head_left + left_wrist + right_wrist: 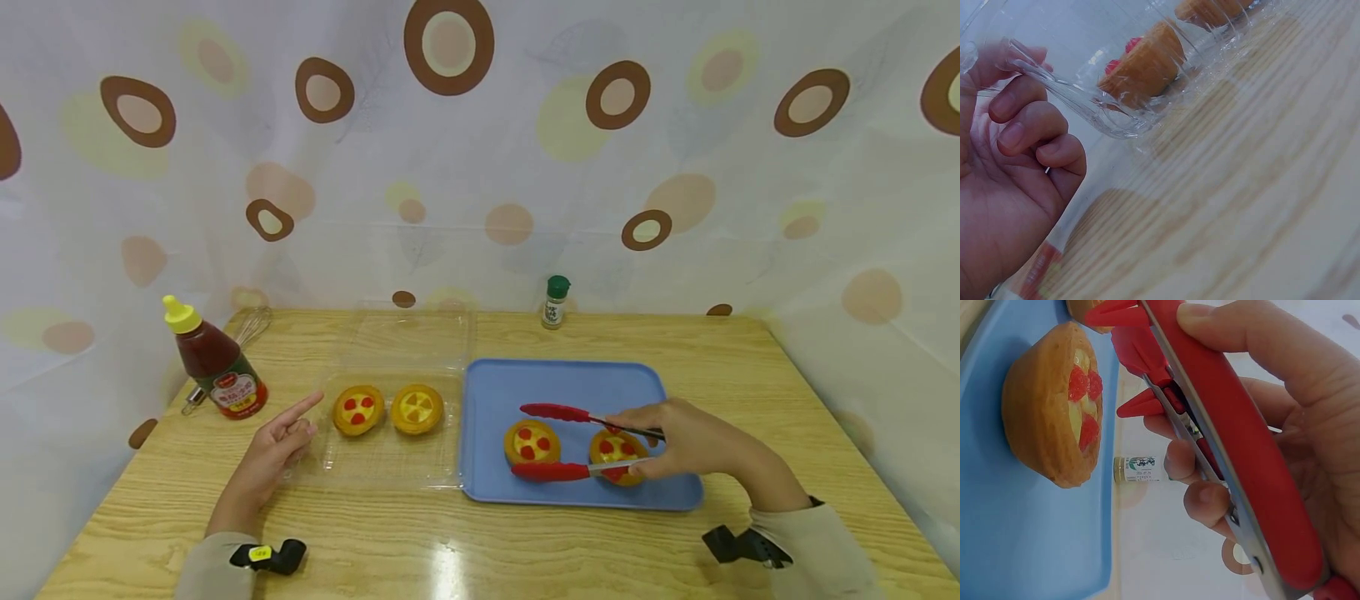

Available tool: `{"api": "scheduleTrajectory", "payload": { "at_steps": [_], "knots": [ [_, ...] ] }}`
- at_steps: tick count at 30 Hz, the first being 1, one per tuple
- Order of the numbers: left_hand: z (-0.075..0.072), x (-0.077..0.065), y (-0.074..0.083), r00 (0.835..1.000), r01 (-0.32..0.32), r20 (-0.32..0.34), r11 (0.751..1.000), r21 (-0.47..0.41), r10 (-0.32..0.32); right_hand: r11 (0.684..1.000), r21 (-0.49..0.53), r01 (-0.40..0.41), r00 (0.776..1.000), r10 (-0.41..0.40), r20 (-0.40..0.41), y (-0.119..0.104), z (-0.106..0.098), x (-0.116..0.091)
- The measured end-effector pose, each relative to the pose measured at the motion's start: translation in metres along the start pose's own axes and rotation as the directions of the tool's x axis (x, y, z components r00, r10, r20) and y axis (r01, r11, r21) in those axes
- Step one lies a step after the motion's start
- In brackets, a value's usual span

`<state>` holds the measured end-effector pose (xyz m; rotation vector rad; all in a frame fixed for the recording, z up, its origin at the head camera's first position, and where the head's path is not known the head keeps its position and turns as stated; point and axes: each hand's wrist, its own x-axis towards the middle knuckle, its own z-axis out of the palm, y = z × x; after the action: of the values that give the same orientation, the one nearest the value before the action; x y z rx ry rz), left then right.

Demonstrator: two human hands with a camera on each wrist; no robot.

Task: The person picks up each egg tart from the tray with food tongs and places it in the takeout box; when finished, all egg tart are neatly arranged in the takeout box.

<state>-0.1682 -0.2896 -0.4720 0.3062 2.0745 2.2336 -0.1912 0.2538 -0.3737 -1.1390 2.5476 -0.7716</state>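
Note:
My left hand [273, 450] is at the left edge of an open clear plastic container [390, 475], its index finger stretched along the rim. In the left wrist view the rim lies between thumb and index finger, with the other fingers curled. Inside the container sit a tart with red pieces [358, 410] and one with yellow pieces [417, 409]. My right hand [667, 437] grips red-tipped tongs [551, 472], their arms spread. The red tips lie on either side of a red-topped tart [532, 442] on the blue tray [562, 379]. Below the tongs' arms is another red-topped tart [615, 450].
A sauce bottle with a yellow cap [219, 367] stands at the left, a whisk [253, 325] lying behind it. Near the back edge is a small green-capped seasoning jar [555, 304]. The container's raised lid [405, 337] leans toward the patterned curtain [510, 167].

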Motion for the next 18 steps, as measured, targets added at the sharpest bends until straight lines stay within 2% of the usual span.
{"api": "scheduleTrajectory", "payload": {
  "at_steps": [10,18],
  "knots": [
    [0.0008,-0.0006,0.002,1.0,0.023,-0.016,1.0,0.003,-0.023,0.999,-0.007,0.041,0.999,-0.041,-0.002,0.0034,0.0022,0.0],
    [0.0011,-0.0002,0.0013,1.0,0.004,-0.011,1.0,-0.006,-0.004,0.998,0.058,0.036,0.999,-0.036,-0.002,0.0075,0.0054,-0.001]
  ]
}}
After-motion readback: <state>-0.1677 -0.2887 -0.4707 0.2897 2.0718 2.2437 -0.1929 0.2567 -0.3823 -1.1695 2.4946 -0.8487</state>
